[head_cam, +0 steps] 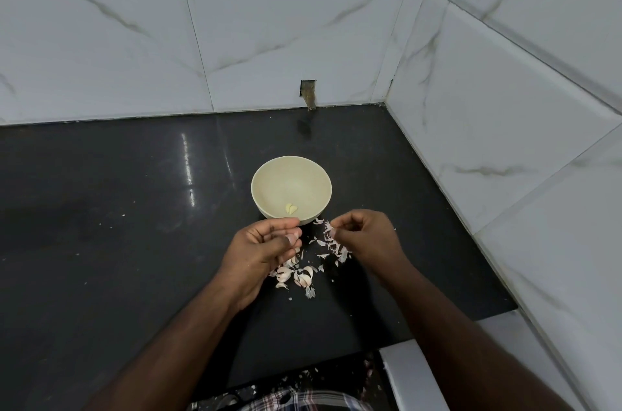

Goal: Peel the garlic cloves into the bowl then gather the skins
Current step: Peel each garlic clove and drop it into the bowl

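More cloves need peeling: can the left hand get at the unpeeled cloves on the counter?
Probably yes. The unpeeled cloves lie in the open just below the left hand, nothing over them, though its fingers already seem to hold something.

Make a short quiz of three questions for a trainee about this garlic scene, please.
1. True or false: the bowl holds peeled cloves.
2. Where do the skins lie? A) in the bowl B) on the counter C) on the floor
3. Fill in: the right hand pinches a ____.

Key: 1 true; 2 B; 3 skin. The left hand grips something I cannot identify.
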{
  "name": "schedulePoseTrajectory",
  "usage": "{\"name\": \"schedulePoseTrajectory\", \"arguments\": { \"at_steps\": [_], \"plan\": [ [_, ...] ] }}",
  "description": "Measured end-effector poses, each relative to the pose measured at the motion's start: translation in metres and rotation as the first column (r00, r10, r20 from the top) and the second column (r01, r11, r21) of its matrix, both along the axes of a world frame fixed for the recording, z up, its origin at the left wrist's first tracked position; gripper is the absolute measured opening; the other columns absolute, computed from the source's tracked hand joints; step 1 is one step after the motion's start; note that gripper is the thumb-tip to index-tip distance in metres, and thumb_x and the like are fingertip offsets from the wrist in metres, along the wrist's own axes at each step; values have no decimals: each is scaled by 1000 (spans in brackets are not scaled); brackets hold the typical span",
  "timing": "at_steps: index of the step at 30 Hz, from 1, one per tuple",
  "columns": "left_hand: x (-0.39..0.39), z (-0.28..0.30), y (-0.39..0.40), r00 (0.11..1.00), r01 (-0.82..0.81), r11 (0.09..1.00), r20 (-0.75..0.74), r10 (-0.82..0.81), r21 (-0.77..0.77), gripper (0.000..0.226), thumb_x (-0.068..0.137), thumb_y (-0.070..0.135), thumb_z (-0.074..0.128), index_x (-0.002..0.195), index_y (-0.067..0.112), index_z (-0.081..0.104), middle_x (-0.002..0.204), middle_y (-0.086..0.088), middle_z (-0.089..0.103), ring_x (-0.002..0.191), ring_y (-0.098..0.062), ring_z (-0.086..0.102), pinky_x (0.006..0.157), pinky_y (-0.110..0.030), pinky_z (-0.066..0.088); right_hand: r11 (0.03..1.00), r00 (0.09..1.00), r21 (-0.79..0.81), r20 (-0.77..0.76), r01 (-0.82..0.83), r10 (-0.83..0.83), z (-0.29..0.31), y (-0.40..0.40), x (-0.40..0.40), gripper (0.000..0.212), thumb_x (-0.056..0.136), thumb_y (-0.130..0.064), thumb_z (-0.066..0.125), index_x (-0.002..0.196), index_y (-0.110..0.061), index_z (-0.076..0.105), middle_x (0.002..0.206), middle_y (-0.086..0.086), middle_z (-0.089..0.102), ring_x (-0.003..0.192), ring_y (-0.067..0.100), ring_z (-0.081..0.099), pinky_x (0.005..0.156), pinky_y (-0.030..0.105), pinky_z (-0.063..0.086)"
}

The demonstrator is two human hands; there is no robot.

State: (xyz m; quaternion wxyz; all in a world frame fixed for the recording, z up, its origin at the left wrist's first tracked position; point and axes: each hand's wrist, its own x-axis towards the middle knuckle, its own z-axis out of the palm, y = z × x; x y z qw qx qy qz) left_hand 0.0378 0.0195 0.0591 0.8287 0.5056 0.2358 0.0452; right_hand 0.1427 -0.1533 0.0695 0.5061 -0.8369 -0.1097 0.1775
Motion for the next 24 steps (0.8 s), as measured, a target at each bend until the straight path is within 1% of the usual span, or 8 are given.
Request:
{"name": "schedulePoseTrajectory", "arguments": {
  "at_steps": [3,5,8,10,12,14,19,24],
  "plan": [
    [1,-1,-1,1000,-11,1000,7,11,29,27,84,-9,68,108,2,70,99,-12,76,88,-19,72,80,-25,60,986,989,-162,137,-32,55,1,-5,5,19,84,-9,70,94,-23,79,94,-15,71,83,0,67,79,22,52],
    [2,-1,-2,1000,-21,999,8,21,42,25,82,-11,69,104,2,71,95,-11,76,88,-21,72,83,-28,60,992,984,-120,163,-48,67,4,-4,2,15,85,-17,74,97,-26,78,93,-13,73,83,2,68,80,22,53],
    [3,-2,-3,1000,-26,995,12,25,94,22,80,-13,70,97,1,70,89,-11,74,84,-23,71,80,-29,60,985,987,65,30,-158,156,9,7,-10,5,87,-22,76,89,-27,76,76,-4,74,65,4,65,67,24,52],
    [4,-2,-2,1000,-22,991,24,19,134,20,79,-12,72,94,1,71,88,-14,74,81,-23,70,79,-32,59,973,977,98,-9,-210,212,9,15,-18,9,88,-20,75,83,-27,75,71,-4,74,61,4,63,62,22,50],
    [4,-2,-1,999,-22,986,31,17,163,18,78,-10,74,92,1,71,89,-17,74,79,-23,69,77,-33,59,973,978,115,-36,-198,203,6,20,-20,10,89,-17,74,81,-22,75,67,-1,72,59,8,63,57,21,50],
    [3,-1,-1,999,-30,985,32,25,170,16,78,-9,75,90,1,72,88,-17,75,77,-22,69,73,-29,60,970,977,177,-108,-166,187,5,22,-21,6,89,-12,74,82,-14,75,65,4,68,59,11,60,53,19,47],
    [1,0,1,999,-39,989,34,34,140,17,77,-12,73,87,2,72,86,-15,75,75,-20,71,72,-27,60,951,958,259,-184,-167,218,4,24,-22,3,88,-5,73,87,-8,73,67,8,67,59,13,59,52,19,44],
    [0,0,1,999,-37,992,36,33,118,16,78,-11,72,88,1,71,86,-14,76,76,-18,72,71,-25,60,950,954,261,-199,-171,226,4,22,-20,3,87,-4,73,90,-5,74,66,5,68,59,12,60,53,19,44]
  ]
}}
